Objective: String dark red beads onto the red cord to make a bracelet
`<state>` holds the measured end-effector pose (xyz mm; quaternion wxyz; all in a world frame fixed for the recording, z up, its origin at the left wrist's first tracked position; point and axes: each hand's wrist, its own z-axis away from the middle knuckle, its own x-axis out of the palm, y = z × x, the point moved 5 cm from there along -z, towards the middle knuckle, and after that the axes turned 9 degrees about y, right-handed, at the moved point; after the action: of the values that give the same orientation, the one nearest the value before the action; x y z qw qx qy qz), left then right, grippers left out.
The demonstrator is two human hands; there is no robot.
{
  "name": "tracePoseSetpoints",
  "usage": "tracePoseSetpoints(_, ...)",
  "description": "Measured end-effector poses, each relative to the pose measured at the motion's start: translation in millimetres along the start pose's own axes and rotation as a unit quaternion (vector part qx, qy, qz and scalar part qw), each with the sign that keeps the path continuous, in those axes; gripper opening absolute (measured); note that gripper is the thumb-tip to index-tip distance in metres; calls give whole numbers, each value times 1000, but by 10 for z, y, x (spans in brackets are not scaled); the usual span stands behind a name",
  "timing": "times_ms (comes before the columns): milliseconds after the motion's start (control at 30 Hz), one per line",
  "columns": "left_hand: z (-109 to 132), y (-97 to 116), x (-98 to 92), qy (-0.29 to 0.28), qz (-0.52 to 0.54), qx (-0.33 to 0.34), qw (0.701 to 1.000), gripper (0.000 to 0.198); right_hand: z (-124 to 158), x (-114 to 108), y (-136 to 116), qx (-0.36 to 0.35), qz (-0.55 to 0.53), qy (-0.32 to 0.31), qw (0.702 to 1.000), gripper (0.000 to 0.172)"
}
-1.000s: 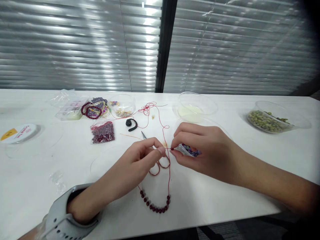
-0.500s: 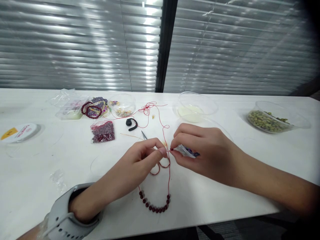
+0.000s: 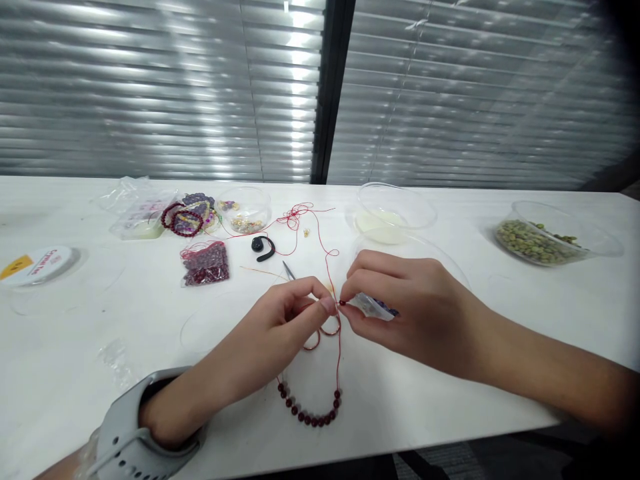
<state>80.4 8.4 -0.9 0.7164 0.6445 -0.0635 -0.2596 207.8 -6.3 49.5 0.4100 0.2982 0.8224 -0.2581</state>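
Between the thumb and index finger of my right hand (image 3: 400, 303) is a small dark red bead (image 3: 343, 303). My left hand (image 3: 293, 317) pinches the red string (image 3: 339, 353) close beside that bead; whether the string's tip is inside the bead is too small to tell. Below my hands the string hangs in a loop carrying several dark red beads (image 3: 314, 421) against the white table. Scissors (image 3: 311, 341) lie partly hidden under my left hand, their handle rings and blade tip showing. A clear bag of dark purple beads (image 3: 377, 307) is partly covered by my right hand.
A bag of dark red beads (image 3: 206, 265) and a black earpiece (image 3: 264, 248) lie beyond my left hand. Tangled red string (image 3: 296, 215), bracelets (image 3: 185, 223) and clear bowls are farther back. A bowl of green pieces (image 3: 537, 243) stands right, a white spool (image 3: 37, 265) left.
My right hand has shifted slightly downward with the bead, which stays beside my left fingertips. The beaded loop has hardly moved.
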Motion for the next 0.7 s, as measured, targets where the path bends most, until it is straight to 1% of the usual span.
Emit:
tracePoseSetpoints(200,9,-31,1,-10,-8,2,1000,22,13,11,-1,-8,-4,-10,1000,13)
tracePoseSetpoints(400,3,-12,3,-11,8,5,1000,24,11,-19,6,-31,34,-30,998,21)
tracePoseSetpoints(533,5,7,-1,-9,20,7,1000,28,14,-19,6,-43,44,-29,998,20)
tracePoseSetpoints(700,16,30,-20,1,45,18,999,26,14,-29,-13,-51,35,-18,998,23)
